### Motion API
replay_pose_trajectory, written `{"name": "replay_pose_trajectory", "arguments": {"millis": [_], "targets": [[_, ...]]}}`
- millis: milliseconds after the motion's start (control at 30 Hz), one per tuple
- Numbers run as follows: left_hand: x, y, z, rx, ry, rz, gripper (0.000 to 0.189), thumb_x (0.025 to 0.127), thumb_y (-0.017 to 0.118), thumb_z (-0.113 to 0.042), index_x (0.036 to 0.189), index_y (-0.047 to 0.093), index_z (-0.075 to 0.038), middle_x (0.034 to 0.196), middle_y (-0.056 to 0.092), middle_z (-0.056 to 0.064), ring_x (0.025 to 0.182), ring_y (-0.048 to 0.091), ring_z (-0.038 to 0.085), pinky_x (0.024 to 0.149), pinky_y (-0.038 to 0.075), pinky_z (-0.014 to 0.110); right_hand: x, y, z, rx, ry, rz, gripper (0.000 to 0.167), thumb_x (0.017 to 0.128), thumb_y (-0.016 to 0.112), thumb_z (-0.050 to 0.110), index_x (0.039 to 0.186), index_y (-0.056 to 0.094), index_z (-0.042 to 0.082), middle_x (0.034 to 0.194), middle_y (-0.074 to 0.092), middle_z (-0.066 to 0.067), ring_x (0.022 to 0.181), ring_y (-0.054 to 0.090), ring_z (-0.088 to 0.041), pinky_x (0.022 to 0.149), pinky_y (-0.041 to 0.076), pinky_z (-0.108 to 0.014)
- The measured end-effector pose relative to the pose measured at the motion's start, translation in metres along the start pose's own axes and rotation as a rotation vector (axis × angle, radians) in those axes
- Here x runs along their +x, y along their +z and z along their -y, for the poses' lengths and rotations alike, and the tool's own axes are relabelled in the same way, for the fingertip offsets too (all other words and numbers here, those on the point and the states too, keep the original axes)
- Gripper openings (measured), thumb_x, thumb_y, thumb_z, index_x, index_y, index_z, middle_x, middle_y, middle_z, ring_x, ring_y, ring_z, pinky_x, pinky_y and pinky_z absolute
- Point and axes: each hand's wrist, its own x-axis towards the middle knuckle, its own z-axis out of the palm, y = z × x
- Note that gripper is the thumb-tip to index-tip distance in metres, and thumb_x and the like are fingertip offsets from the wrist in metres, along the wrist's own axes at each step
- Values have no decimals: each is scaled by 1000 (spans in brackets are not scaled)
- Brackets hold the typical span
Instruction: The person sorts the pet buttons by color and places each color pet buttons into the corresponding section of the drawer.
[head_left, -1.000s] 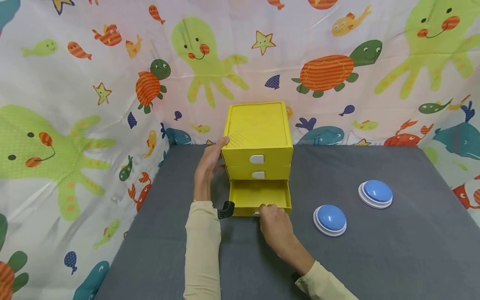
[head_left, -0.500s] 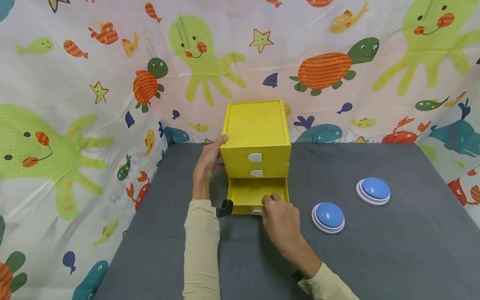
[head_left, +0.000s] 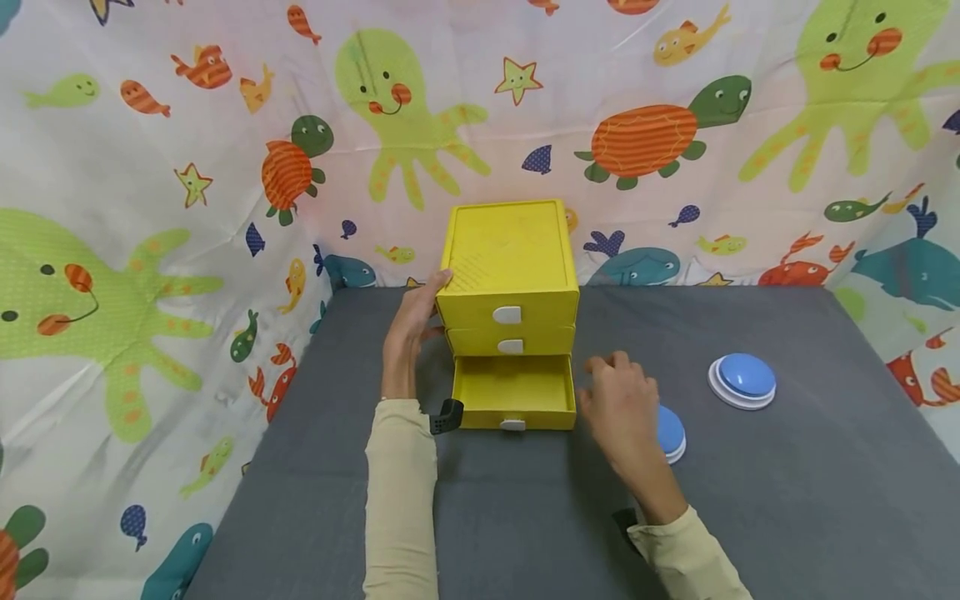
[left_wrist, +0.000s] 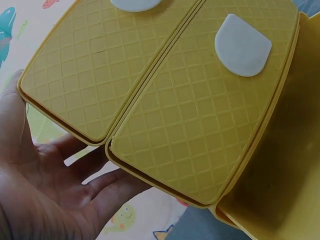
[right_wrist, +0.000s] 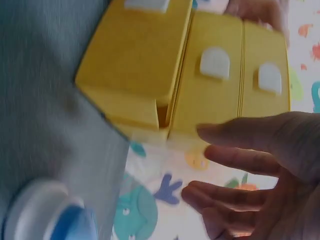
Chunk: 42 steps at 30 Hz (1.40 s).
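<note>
A yellow mini drawer unit [head_left: 507,250] with white pull tabs stands on the dark cloth. Its bottom drawer [head_left: 513,387] is pulled out, and the inside shows bare. My left hand [head_left: 411,333] rests against the unit's left side, thumb at the top edge; in the left wrist view its fingers [left_wrist: 117,192] lie extended along the side. My right hand [head_left: 622,408] is in the air just right of the drawer, holding nothing. The right wrist view shows its fingers [right_wrist: 240,195] loosely spread, apart from the pull tab [head_left: 513,425].
A blue push button [head_left: 670,432] with a white base is partly hidden behind my right hand. Another blue button [head_left: 742,379] sits farther right. A sea-animal print curtain [head_left: 450,108] hangs behind and to the left of the grey cloth-covered table [head_left: 300,500].
My right hand has left the bottom drawer's pull tab and moved right, now overlapping the nearer button. The drawer stays pulled out, and my left hand keeps its place on the unit.
</note>
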Motion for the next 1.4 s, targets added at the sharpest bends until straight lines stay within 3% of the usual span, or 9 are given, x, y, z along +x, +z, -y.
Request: {"name": "replay_pose_trajectory", "arguments": {"millis": [200,333,533,733,1067,1200,1400], "targets": [[-1,0,0,-14,4,3,81,93,60,-71,149,54,-12,151,55,9,147,50,28,116,46,59,7,-15,-27,-23,131,252,50,88,82,13,133,66,0,126,59,-34,111,57,-58,88,45,-74],[-1,0,1,-24,17,0,79,94,59,-70,146,56,-11,147,57,10,145,51,29,115,46,60,9,-16,-44,-11,192,405,62,86,84,14,141,59,-1,132,52,-40,118,50,-64,91,40,-82],[-3,0,1,-19,10,-2,80,93,60,-71,146,56,-12,147,56,10,144,52,28,115,46,60,7,-12,-59,-12,254,531,77,77,92,15,142,55,-3,134,46,-45,123,44,-70,95,33,-90],[-6,-2,1,-10,13,3,80,94,59,-70,146,56,-10,149,54,11,146,51,29,115,46,60,0,-6,-69,-5,262,561,74,74,94,14,134,56,-4,125,49,-44,119,47,-71,88,39,-89],[-2,-2,1,-10,15,14,82,94,58,-71,150,53,-11,149,54,11,146,50,30,116,46,59,-4,-4,-72,19,271,512,55,75,83,7,122,57,-5,117,49,-43,111,50,-68,78,49,-76],[-2,-2,0,-8,12,20,82,94,58,-71,150,53,-11,151,53,11,148,49,29,116,46,59,-6,-4,-73,16,263,501,46,74,75,4,116,58,-5,115,49,-43,108,50,-67,75,50,-73],[-1,-2,-1,-7,10,15,83,94,59,-71,151,52,-12,152,52,10,148,48,29,117,46,59,-2,-7,-74,31,273,513,44,76,75,6,116,60,-5,116,49,-41,109,50,-66,75,49,-74]]}}
